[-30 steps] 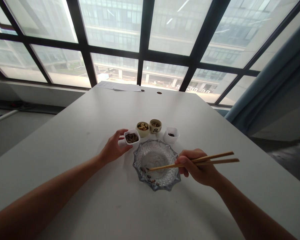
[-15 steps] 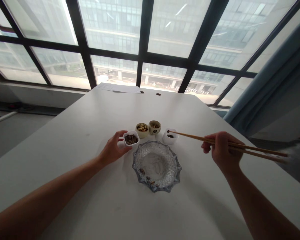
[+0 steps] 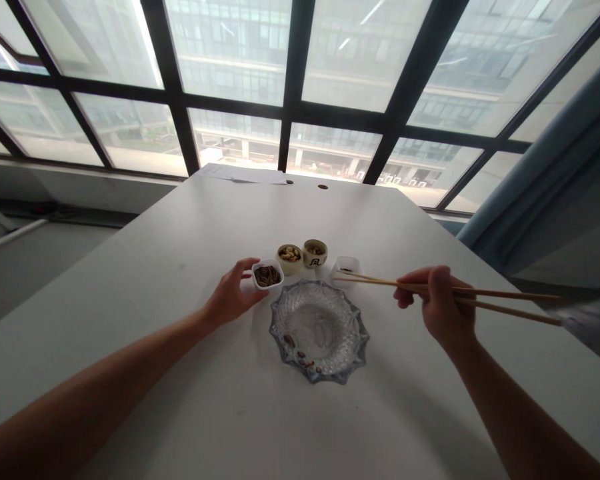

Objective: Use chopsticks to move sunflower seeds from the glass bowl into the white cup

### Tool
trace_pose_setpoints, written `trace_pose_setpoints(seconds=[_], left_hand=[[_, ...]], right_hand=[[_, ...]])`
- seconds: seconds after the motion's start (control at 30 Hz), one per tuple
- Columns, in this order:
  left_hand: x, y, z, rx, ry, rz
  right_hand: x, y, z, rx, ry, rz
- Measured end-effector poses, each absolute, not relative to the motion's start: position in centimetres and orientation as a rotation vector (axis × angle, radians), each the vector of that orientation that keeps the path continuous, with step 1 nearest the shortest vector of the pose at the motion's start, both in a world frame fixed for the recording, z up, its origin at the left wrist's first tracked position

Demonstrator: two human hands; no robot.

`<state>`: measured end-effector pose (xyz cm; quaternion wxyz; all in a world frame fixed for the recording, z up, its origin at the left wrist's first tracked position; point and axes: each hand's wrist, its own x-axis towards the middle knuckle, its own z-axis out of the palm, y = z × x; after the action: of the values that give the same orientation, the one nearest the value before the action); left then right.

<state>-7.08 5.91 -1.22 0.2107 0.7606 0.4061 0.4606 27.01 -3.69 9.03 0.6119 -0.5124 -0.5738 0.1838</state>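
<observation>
My left hand (image 3: 233,291) is closed around a small white cup (image 3: 268,288) of dark striped seeds (image 3: 267,275) that look like sunflower seeds, at the glass dish's upper left. In my right hand (image 3: 443,300) is a pair of chopsticks (image 3: 380,281), pointing left. Their tips are slightly apart, at the front of a second white cup (image 3: 349,262) that has something dark inside. Between the hands lies a scalloped glass dish (image 3: 319,333), with a few small seeds or nuts (image 3: 305,360) along its near left inside.
Behind the dish stand two cream cups, one with peanut-like nuts (image 3: 289,255) and one with a dark mark (image 3: 315,255). Paper sheets (image 3: 243,175) lie at the far end of the white table (image 3: 220,413). Windows are beyond, and a blue curtain (image 3: 540,160) hangs right.
The chopstick tips have parted and dropped slightly. The small dark piece at their tips is no longer seen there. My left hand still holds its cup; the whole view has shifted slightly.
</observation>
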Motion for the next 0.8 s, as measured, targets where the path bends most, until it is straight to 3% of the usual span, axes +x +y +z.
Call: trace_pose_setpoints(seconds=[0.2,0.6,0.8], left_hand=[[-7.0,5.7,-0.8,2.152,1.058,1.373],[-6.8,5.2,-0.6,2.123,0.966,1.508],[-6.8,5.2,-1.1,2.079,1.036,1.451]], right_hand=[[22.7,-5.6,8.3,-1.151,-1.657,0.948],[22.6,-6.1,7.4,-1.057,-1.844,0.929],[22.8,-5.3,7.1,-1.042,-1.563,0.905]])
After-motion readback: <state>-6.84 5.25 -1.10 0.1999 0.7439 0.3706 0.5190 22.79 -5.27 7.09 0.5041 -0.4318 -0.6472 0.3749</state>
